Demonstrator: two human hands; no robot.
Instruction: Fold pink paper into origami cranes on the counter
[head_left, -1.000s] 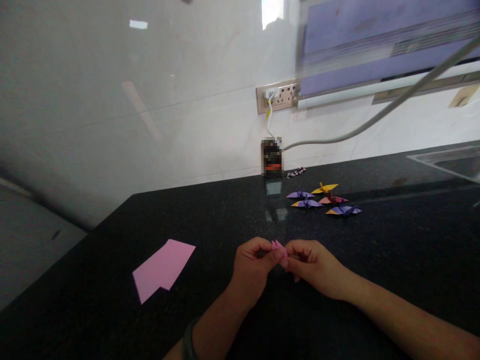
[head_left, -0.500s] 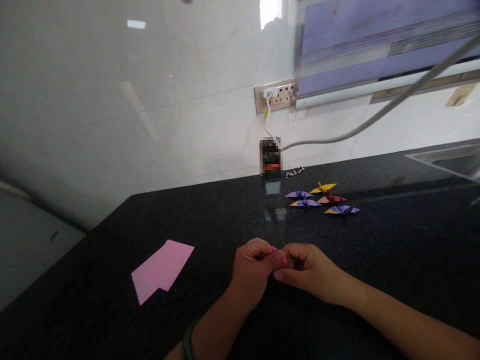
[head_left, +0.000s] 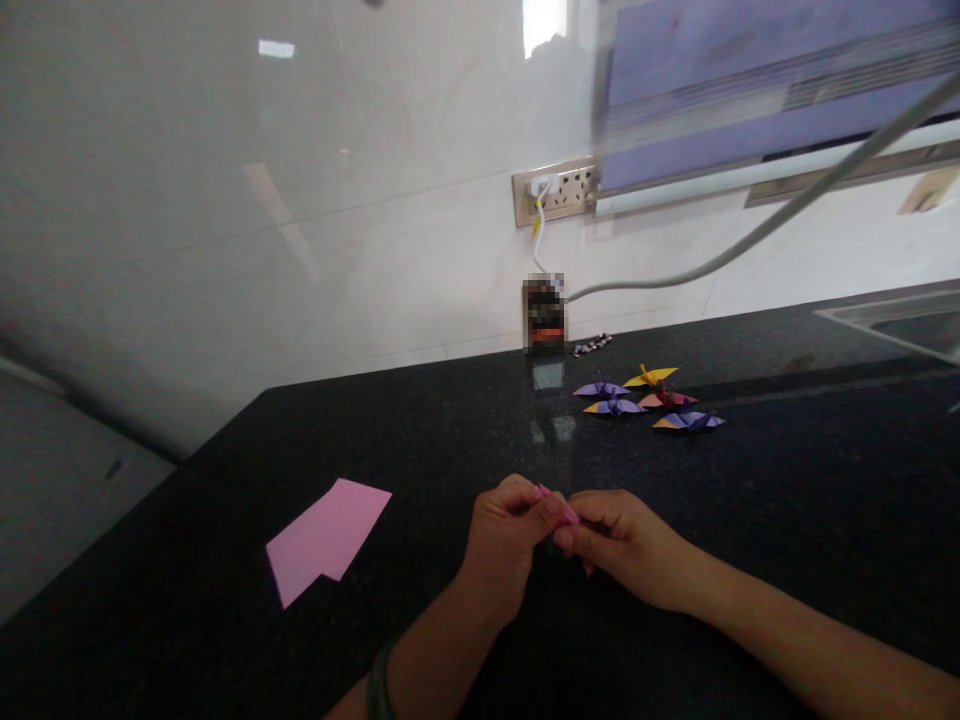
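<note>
My left hand (head_left: 504, 540) and my right hand (head_left: 622, 545) meet just above the black stone counter (head_left: 420, 440), fingertips pinched together. Between them sits a small folded pink paper piece (head_left: 556, 505), mostly hidden by my fingers; only pink slivers show at the top and under my right hand. A dark band circles my left wrist. To the left of my hands a cut pink paper sheet (head_left: 324, 538) lies flat on the counter.
Several folded paper cranes (head_left: 645, 398), purple, yellow and red, sit on the counter behind my hands. A small dark device (head_left: 544, 313) stands against the white wall under a socket strip (head_left: 553, 190). A grey cable runs right. A sink edge (head_left: 892, 320) shows far right.
The pink piece showed more a second ago; my fingers have closed tighter over it and my hands have shifted slightly. Nothing else has moved.
</note>
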